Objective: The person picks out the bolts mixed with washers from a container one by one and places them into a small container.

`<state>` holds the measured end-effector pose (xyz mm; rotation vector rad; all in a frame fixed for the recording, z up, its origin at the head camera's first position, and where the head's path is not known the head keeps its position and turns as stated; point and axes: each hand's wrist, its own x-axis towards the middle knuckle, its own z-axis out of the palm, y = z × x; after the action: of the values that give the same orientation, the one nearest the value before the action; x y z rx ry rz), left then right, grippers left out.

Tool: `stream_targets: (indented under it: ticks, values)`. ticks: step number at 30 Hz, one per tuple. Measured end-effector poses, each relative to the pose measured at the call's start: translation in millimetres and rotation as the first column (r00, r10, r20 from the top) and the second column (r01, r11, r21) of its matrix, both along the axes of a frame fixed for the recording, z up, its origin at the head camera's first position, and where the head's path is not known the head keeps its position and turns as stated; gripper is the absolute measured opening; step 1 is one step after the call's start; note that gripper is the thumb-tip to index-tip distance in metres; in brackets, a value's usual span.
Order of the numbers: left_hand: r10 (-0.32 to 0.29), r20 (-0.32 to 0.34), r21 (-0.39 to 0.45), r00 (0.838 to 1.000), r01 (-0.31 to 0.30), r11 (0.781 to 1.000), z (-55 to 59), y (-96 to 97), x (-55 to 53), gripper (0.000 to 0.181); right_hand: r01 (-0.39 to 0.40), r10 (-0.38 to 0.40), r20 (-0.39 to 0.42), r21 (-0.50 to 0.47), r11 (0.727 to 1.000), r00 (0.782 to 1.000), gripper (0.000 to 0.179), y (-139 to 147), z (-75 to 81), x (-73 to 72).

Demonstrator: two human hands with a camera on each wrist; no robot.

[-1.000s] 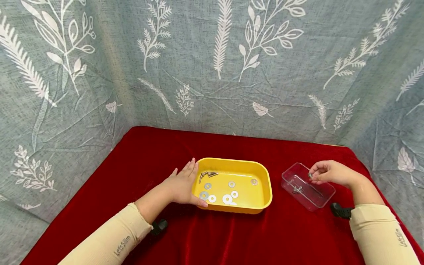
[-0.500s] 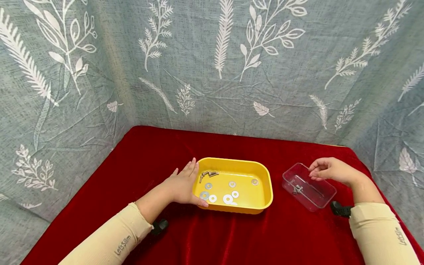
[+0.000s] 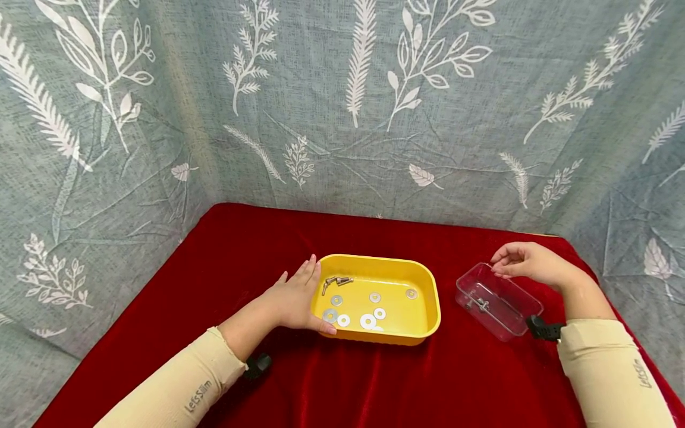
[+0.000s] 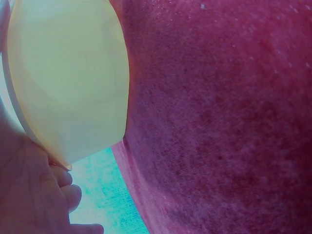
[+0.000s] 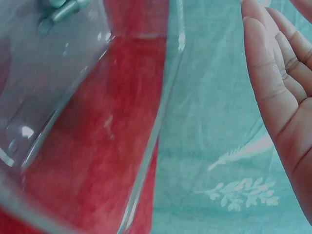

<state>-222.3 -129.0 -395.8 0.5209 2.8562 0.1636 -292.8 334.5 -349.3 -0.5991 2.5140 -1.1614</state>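
Observation:
My left hand (image 3: 294,300) rests against the left end of a yellow tray (image 3: 433,297), fingers straight along its side and thumb at the near rim. Several flat washers (image 3: 367,321) lie spread over the tray's floor, and a few small screws (image 3: 344,281) are grouped at its far left. Over the far right edge of a clear plastic box (image 3: 503,333), my right hand (image 3: 535,264) hovers with loosely bent fingers. Nothing shows between those fingers in the right wrist view. Inside the clear box lie small metal bolts (image 5: 68,12).
Red velvet cloth (image 3: 257,238) covers the table. A grey-green curtain (image 3: 321,119) with white leaf prints hangs behind it and on both sides. A strip of red cloth separates the yellow tray from the clear box.
One second ago my right hand pinched a small dark piece over the clear box; it has since left the fingers. The hand has moved up and away. My left hand has stayed still.

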Motion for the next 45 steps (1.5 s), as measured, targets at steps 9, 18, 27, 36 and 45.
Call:
stream_targets:
  ticks: [9, 18, 27, 36, 45]
  values:
    - [-0.001, 0.009, 0.015, 1.000, 0.001, 1.000, 2.8, 0.3, 0.0, 0.136, -0.017, 0.017, -0.028, -0.017, 1.000, 0.999, 0.026, -28.3, 14.1, -11.0]
    - [0.000, 0.003, 0.015, 1.000, 0.000, 1.000, 2.1, 0.5, 1.1, 0.135, -0.100, 0.099, -0.019, -0.060, 0.993, 0.995, 0.025, -70.5, 24.9, -23.9]
    - [0.001, 0.015, 0.014, 1.000, -0.002, 1.000, 3.1, 1.1, 2.2, 0.136, -0.153, 0.153, -0.011, -0.070, 0.986, 0.988, 0.025, -115.7, 28.9, -30.1]
    - [0.002, 0.008, 0.011, 1.000, -0.002, 1.000, 1.3, 1.0, 2.4, 0.136, -0.217, 0.220, 0.035, -0.085, 0.973, 0.975, 0.023, -156.1, 21.2, -35.7]
    - [-0.001, 0.012, 0.009, 1.000, 0.001, 1.000, 1.3, -0.2, 1.8, 0.136, -0.314, 0.314, 0.021, -0.014, 0.949, 0.949, 0.022, -195.6, 1.0, -35.8]
